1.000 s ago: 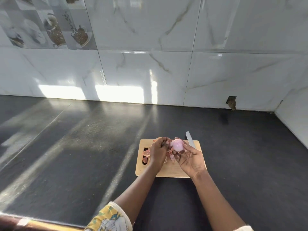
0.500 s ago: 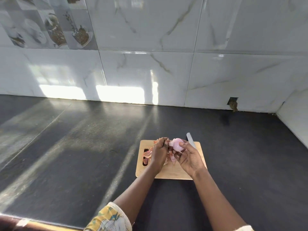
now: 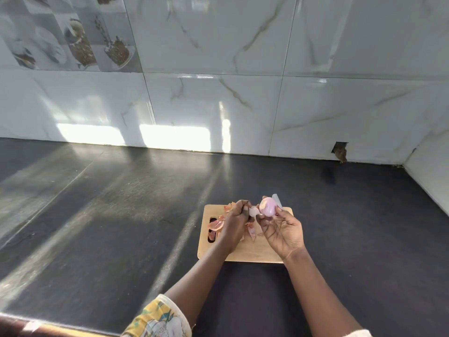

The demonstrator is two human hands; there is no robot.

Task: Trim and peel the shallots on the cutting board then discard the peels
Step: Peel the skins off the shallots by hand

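A pale pink peeled shallot [image 3: 267, 207] is held at the fingertips of my right hand [image 3: 283, 231], raised above the wooden cutting board [image 3: 252, 252]. My left hand [image 3: 235, 224] pinches a strip of pale peel [image 3: 254, 211] beside the shallot. Loose reddish peels [image 3: 217, 224] lie on the board's left part and under my hands. A white knife [image 3: 277, 200] shows at the board's far edge, mostly hidden behind the shallot.
The board lies on a dark counter [image 3: 109, 215] that runs back to a white marble-tile wall [image 3: 218, 105]. A side wall [image 3: 432, 176] closes the right end. The counter's front edge [image 3: 48, 325] is at the lower left.
The shallot has risen a little and turned in my right hand. My left hand has drawn a piece of peel away from it to the left.
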